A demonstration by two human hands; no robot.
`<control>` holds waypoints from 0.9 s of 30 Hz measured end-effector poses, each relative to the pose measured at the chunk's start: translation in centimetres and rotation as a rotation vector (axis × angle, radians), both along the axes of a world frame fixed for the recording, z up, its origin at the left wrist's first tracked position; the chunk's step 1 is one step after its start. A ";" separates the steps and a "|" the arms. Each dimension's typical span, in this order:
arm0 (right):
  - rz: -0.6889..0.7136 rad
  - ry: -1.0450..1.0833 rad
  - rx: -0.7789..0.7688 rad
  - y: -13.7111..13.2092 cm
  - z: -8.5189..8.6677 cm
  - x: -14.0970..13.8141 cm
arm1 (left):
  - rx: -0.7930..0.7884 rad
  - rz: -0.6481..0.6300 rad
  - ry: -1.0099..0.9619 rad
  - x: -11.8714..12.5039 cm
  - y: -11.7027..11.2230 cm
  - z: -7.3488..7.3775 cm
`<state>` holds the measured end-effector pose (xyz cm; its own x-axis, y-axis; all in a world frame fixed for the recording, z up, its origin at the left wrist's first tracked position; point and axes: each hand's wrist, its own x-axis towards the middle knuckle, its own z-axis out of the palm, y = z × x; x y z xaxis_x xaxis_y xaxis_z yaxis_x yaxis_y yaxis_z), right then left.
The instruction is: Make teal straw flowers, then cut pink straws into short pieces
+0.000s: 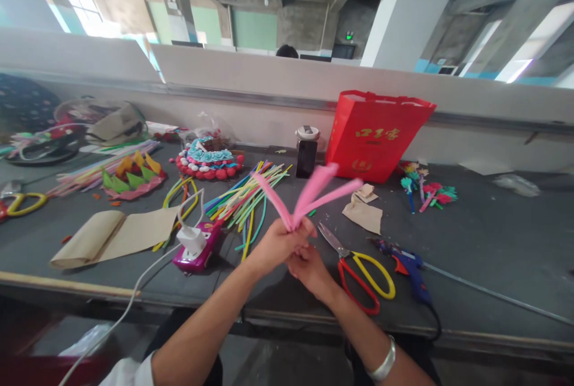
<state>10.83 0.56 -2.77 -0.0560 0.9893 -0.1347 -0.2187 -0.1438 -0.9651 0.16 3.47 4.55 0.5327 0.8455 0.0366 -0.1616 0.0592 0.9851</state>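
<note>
Several fuzzy pink pipe cleaners (309,192) fan upward from between my hands, their tips blurred. My left hand (277,245) is closed around their lower part, where the stems come together. Just below and to the right, my right hand (309,266) has its fingers curled in against the left hand and the bottom of the bunch; the lower ends are hidden. Scissors (354,266) with one red and one yellow handle lie right of my right hand. Left of my hands is a loose pile of coloured pipe cleaners (251,195).
A blue glue gun (410,269) with a cord lies right of the scissors. Behind stand a red paper bag (376,135), a phone (306,159) and a cup (308,132). At left are a purple power strip (197,251), a brown paper roll (94,236) and pipe-cleaner flowers (430,192) far right.
</note>
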 end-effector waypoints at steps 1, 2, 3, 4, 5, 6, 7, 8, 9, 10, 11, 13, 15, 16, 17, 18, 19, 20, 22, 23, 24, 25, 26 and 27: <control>0.019 -0.024 0.021 0.0 0.0 0.0 | -0.018 0.089 -0.086 0.1 0.0 0.3; 0.038 -0.053 0.050 -0.1 0.1 -0.1 | -0.032 0.145 -0.175 0.1 0.0 0.8; 0.056 -0.081 0.075 -0.2 0.1 -0.3 | -0.037 0.182 -0.251 -0.1 0.1 1.3; 0.074 -0.102 0.088 -0.5 0.1 -0.6 | -0.021 0.232 -0.310 -0.4 0.3 1.9; 0.099 -0.120 0.092 -1.0 0.2 -0.9 | -0.006 0.271 -0.351 -0.9 0.6 2.3; 0.140 -0.133 0.089 -1.6 0.3 -1.2 | 0.010 0.303 -0.381 -1.4 0.9 2.7; 0.203 -0.142 0.080 -2.3 0.5 -1.5 | 0.016 0.325 -0.396 -1.8 1.3 2.9; 0.295 -0.145 0.065 -3.0 0.9 -1.8 | 0.008 0.335 -0.401 -2.3 1.7 2.8; 0.425 -0.144 0.052 -3.8 1.4 -1.9 | -0.005 0.342 -0.408 -2.6 2.2 2.6; 0.572 -0.136 0.045 -4.5 2.1 -1.9 | -0.020 0.349 -0.413 -2.8 2.6 2.2; 0.726 -0.127 0.050 -5.0 2.9 -1.6 | -0.037 0.352 -0.418 -2.9 3.0 1.8; 0.781 -0.128 0.138 -5.4 4.6 -0.7 | -0.063 0.345 -0.423 -2.9 3.4 1.0; 0.481 -0.110 0.172 -4.8 5.9 0.7 | -0.080 0.324 -0.416 -2.7 3.5 0.6; 0.314 -0.131 0.184 -4.2 6.3 1.4 | -0.083 0.312 -0.407 -2.5 3.3 0.6; 0.153 -0.177 0.203 -3.5 6.4 2.1 | -0.084 0.298 -0.396 -2.3 3.1 0.7; 0.029 -0.239 0.238 -2.9 6.3 2.6 | -0.082 0.286 -0.387 -2.1 2.8 0.8; -0.051 -0.298 0.270 -2.3 6.0 3.0 | -0.076 0.275 -0.380 -1.8 2.4 0.9; -0.085 -0.348 0.289 -1.8 5.6 3.1 | -0.067 0.264 -0.376 -1.5 2.0 1.0; -0.085 -0.458 0.317 -1.4 4.6 2.9 | -0.051 0.233 -0.367 -0.8 1.2 1.1; -0.066 -0.521 0.337 -1.4 4.2 2.6 | -0.042 0.208 -0.362 -0.4 0.8 1.1; -0.045 -0.582 0.364 -1.5 3.8 2.3 | -0.032 0.174 -0.353 -0.1 0.4 0.9; -0.024 -0.633 0.395 -1.6 3.4 1.9 | -0.019 0.141 -0.341 0.1 0.1 0.8; -0.005 -0.667 0.422 -1.6 3.1 1.6 | -0.005 0.113 -0.323 0.3 -0.1 0.6; 0.014 -0.682 0.440 -1.7 2.7 1.3 | 0.010 0.096 -0.301 0.4 -0.3 0.4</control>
<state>12.15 -1.09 -0.03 -0.1152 0.9593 0.2578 0.4375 0.2821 -0.8538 0.54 3.19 4.96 0.4145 0.8901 0.1896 -0.4506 0.0197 0.8925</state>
